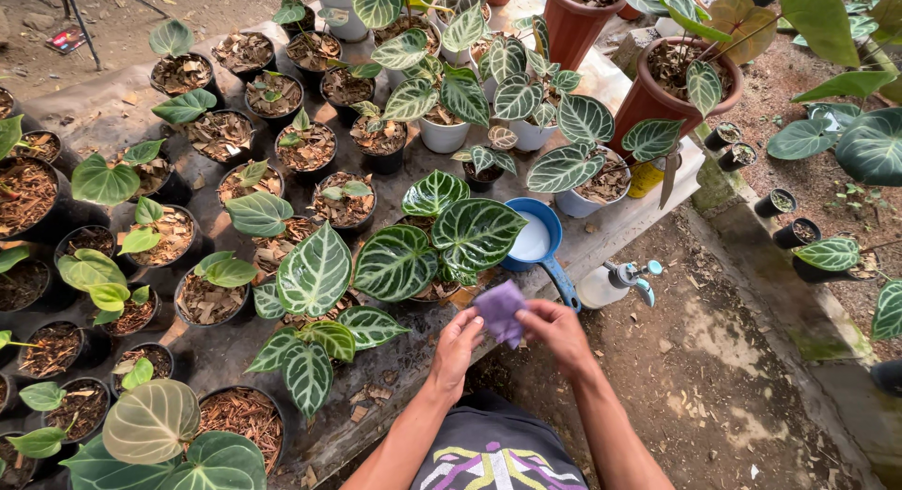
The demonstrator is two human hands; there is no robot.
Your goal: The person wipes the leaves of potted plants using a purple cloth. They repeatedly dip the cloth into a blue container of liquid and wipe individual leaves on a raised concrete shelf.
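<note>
Head view. Left hand (pixel 458 344) and right hand (pixel 556 328): fingers of both pinched together on a small purple cloth (pixel 499 310), held between them. Just beyond the cloth: blue dipper (pixel 536 243) and veined-leaf potted plant (pixel 434 244). Right of the grip: white spray bottle (pixel 615 282).

potted plants (pixel 319 274) crowd the tabletop (pixel 103 109); a dipper (pixel 536 241) sits at its near edge, a spray bottle (pixel 615 283) just right of it, the cloth (pixel 500 310) before both.
</note>
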